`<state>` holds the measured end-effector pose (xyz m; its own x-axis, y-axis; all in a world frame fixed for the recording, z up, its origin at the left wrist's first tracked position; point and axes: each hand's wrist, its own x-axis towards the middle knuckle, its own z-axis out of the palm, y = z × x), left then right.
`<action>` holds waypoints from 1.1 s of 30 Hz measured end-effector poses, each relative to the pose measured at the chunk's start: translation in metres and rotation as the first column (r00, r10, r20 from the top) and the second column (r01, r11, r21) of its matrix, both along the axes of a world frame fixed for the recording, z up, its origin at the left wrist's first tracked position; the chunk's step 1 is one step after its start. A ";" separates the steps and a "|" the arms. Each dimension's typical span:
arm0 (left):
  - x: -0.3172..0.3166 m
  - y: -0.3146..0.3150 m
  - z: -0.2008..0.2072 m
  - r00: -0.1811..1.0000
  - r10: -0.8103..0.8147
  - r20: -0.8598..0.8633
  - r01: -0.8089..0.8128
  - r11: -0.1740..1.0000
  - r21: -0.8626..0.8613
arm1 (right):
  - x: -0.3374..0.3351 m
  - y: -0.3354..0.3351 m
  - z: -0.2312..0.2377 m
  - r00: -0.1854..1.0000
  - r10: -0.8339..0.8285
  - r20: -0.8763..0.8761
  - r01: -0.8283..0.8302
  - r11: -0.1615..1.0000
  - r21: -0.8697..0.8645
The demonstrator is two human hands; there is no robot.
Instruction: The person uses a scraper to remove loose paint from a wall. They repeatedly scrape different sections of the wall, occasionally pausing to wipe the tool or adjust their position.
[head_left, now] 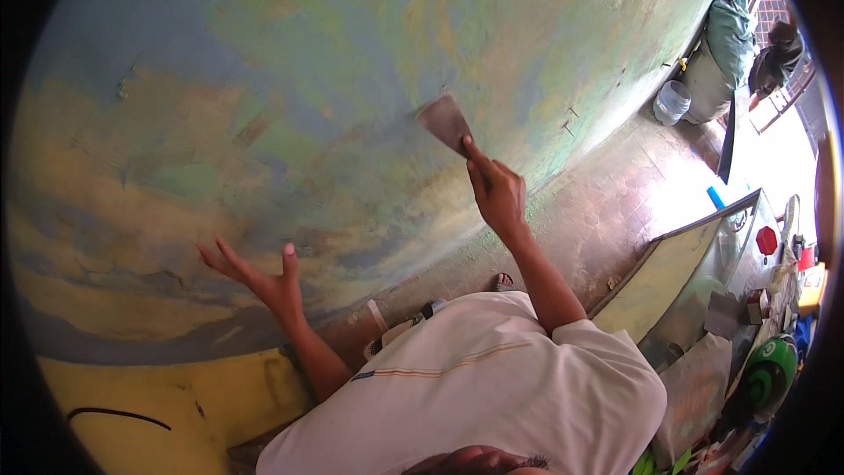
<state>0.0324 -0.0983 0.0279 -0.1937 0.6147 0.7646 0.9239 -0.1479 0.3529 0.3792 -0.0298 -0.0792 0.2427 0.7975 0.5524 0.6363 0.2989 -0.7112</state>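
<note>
In my right hand (499, 196) is a putty knife (444, 121), with my index finger stretched along it toward the blade. The broad flat blade lies against or very close to the painted wall (352, 26); contact is hard to tell. Patches of green, blue and tan paint cover this wall, with small chips and cracks in it. My left hand (268, 280) holds nothing. Its fingers are spread in front of the lower part of the wall, and I cannot tell if they touch it.
Green flakes lie on the tiled floor (607, 176) along the wall's foot. A glass-sided case (690, 255) stands at right, cluttered things and a green round object (772, 368) beside it. Sacks (728, 44) and a clear plastic container (673, 102) sit far right. A yellow surface (158, 405) is lower left.
</note>
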 end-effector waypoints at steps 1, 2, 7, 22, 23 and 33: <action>0.000 0.014 -0.001 0.999 0.021 -0.037 -0.022 0.999 -0.035 | 0.000 -0.001 0.000 1.000 0.002 0.017 0.000 0.996 -0.093; 0.001 0.027 -0.004 0.995 0.048 -0.085 -0.053 0.997 -0.059 | -0.001 -0.002 0.000 1.000 -0.003 -0.001 0.003 1.000 -0.007; -0.005 0.073 -0.026 0.906 0.354 -0.230 -0.364 0.931 -0.002 | -0.004 0.002 0.004 1.000 0.003 -0.022 -0.003 1.000 -0.005; -0.014 0.067 -0.029 0.899 0.338 -0.279 -0.370 0.926 -0.072 | 0.003 -0.001 0.032 0.998 0.045 -0.033 -0.046 0.997 -0.057; -0.014 0.068 -0.029 0.896 0.343 -0.282 -0.373 0.926 -0.060 | 0.003 -0.001 0.033 0.998 0.055 -0.034 -0.058 0.994 -0.090; -0.018 0.068 -0.030 0.901 0.319 -0.295 -0.351 0.934 -0.061 | 0.007 0.000 0.045 0.998 0.051 -0.023 -0.052 0.997 -0.063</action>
